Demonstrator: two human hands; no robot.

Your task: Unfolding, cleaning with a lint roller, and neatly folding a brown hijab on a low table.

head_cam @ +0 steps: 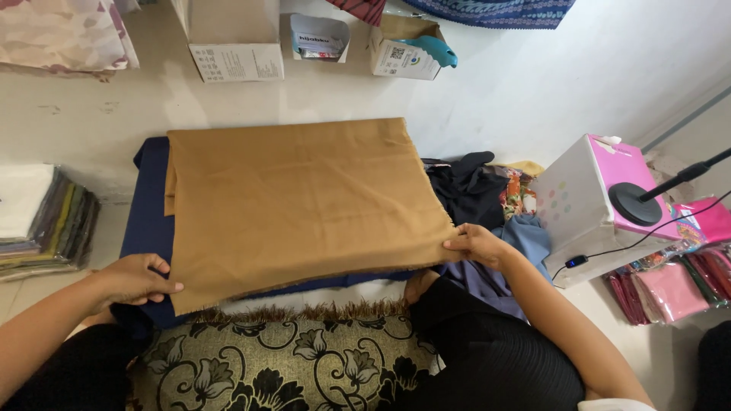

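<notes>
One tan cloth [297, 205] lies folded flat on a navy pad [148, 228], long axis left to right — left hand [137, 280] pinches its near-left corner, right hand [476, 243] its near-right corner. Three boxes [236, 38] stand beyond.

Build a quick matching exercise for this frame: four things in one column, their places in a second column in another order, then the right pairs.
Things:
1. tan folded cloth
2. left hand
3. right hand
4. pink-and-white box

Places:
A. at the cloth's near right corner
B. far right, beside a heap of clothes
C. spread flat on a dark blue pad
D. at the cloth's near left corner

Pairs: 1-C, 2-D, 3-A, 4-B
</notes>
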